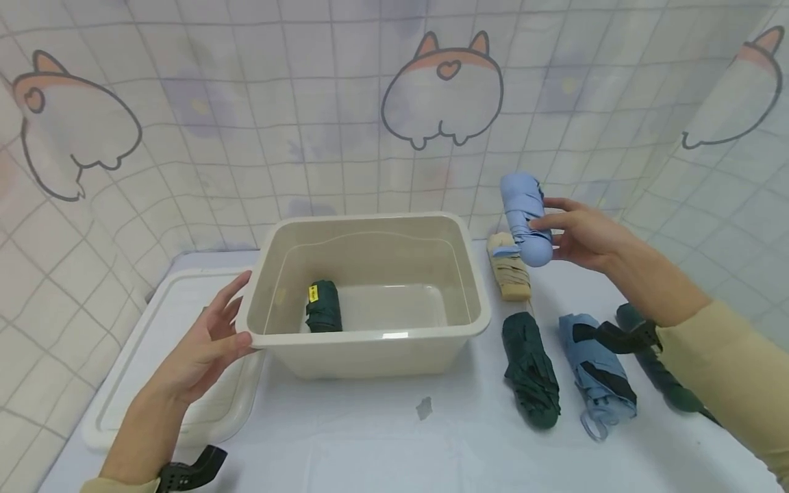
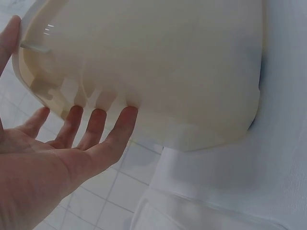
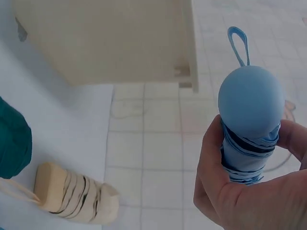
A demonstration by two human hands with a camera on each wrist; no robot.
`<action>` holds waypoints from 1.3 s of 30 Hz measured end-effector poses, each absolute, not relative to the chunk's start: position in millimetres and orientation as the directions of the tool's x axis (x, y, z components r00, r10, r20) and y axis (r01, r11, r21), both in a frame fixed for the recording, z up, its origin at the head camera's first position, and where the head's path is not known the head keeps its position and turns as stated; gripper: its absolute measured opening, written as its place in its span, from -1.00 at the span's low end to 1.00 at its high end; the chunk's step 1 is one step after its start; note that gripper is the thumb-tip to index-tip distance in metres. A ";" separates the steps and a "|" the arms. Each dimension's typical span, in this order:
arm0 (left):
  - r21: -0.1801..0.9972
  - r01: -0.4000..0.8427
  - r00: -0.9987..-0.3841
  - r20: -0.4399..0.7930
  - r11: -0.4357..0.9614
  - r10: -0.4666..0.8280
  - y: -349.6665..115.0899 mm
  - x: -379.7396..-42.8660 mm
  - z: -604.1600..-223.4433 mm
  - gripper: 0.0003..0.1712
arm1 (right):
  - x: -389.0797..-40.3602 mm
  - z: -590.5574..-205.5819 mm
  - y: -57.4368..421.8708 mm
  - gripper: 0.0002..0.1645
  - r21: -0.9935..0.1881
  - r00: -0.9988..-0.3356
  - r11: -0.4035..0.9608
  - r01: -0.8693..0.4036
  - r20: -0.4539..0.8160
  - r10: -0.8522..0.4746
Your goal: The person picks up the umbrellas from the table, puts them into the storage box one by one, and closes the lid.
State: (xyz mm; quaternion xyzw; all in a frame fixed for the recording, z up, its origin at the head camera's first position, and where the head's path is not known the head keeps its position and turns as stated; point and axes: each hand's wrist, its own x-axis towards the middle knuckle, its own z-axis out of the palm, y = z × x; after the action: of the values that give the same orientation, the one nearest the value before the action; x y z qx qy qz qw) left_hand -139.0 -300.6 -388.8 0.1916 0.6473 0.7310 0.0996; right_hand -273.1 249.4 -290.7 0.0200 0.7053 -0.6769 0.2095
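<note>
My right hand grips a folded light-blue umbrella, held up to the right of a beige plastic box. In the right wrist view its rounded handle end and wrist loop show above the thumb and fingers. My left hand holds the box at its left front corner, thumb at the rim and fingertips against the outer wall. Inside the box, toward the left, lies a dark green folded umbrella with a yellow tag.
Right of the box lie a beige folded umbrella, a dark green one, a blue one with black stripes and another dark green one partly behind the sleeve. A white lid lies at left. A patterned curtain hangs behind.
</note>
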 end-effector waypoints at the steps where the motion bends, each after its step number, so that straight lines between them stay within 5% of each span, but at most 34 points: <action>1: 0.984 0.101 -0.906 0.153 -0.149 0.394 -300.7 -138.9 -389.2 0.01 | -271.5 -287.6 245.8 0.09 -0.947 -0.912 0.076 0.312 -0.321 -0.257; 39: 0.986 0.081 -0.903 0.136 -0.149 0.408 -301.0 -138.9 -385.7 0.03 | -249.5 -258.5 89.6 0.07 -0.940 -0.884 0.182 0.290 -0.336 -0.325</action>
State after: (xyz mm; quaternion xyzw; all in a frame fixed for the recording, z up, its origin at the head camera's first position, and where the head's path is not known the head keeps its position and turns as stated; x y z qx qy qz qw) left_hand -138.9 -301.0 -385.7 0.1901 0.6427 0.7337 0.1114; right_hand -249.5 89.6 -258.5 -0.0119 0.7304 -0.6393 0.2404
